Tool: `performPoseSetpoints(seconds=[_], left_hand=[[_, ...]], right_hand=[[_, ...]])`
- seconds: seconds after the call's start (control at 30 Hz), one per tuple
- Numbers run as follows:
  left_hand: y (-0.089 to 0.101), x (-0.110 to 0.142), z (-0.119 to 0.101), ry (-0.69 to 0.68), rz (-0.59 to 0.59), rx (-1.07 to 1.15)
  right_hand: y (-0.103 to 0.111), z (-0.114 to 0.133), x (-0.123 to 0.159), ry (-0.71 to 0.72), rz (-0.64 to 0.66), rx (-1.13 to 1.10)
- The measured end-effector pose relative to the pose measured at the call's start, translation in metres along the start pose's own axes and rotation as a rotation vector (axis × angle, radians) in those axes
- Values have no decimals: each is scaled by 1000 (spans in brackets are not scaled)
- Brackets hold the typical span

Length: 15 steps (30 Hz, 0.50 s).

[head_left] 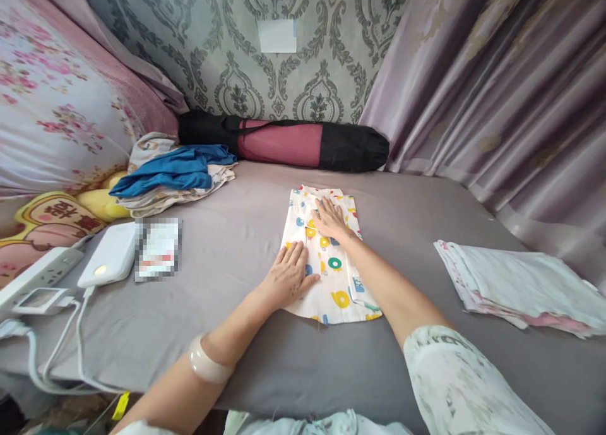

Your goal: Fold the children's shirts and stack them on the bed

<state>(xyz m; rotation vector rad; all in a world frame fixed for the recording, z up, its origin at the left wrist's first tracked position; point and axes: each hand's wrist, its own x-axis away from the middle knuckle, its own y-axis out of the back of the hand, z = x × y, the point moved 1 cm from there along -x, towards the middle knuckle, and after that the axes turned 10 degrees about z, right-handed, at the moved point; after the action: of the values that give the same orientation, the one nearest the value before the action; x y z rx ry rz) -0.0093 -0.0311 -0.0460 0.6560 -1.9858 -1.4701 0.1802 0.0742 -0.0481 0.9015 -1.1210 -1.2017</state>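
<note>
A white cloth garment (326, 283) printed with colourful shapes lies folded on the grey sheet in front of me. My left hand (292, 274) rests flat on its left edge, fingers stretched out. Farther up, my right hand (330, 219) presses flat on the upper part, fingers slightly spread. Neither hand grips the fabric. A narrow folded strip runs down the garment's right side, partly hidden under my right forearm. The far end of the cloth is a little rumpled.
Folded pale cloths (525, 290) lie at the right. At the left are a blue garment (175, 166) on a cloth pile, a white power bank (108, 255), a power strip (38, 274) with cables, and a blurred packet (158, 249). A black-and-red long bag (284, 143) lies against the wall.
</note>
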Motion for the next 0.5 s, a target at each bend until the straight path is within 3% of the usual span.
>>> performPoseSetpoints(seconds=[0.17, 0.27, 0.5], left_hand=[[16, -8, 11, -43, 59, 35], [24, -23, 21, -9, 10, -6], [3, -49, 22, 2, -42, -82]], right_hand=[[8, -2, 47, 123, 14, 32], [7, -11, 73, 142, 14, 69], [-14, -27, 90, 77, 21, 90]])
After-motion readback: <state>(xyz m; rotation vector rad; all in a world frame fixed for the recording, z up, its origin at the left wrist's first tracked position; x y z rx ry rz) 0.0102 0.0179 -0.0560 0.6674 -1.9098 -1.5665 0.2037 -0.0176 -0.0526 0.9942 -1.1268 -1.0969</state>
